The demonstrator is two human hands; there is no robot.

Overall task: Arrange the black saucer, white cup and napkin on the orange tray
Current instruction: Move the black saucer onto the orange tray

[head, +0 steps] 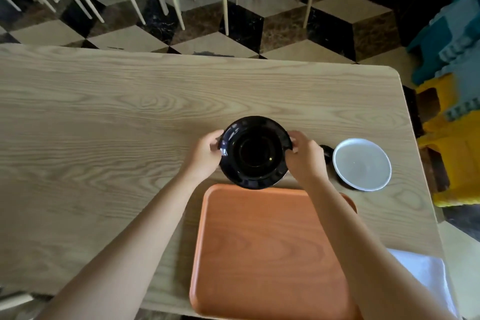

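Dim, soft daylight; glare on the black saucer (254,153); wide-angle edges bend.
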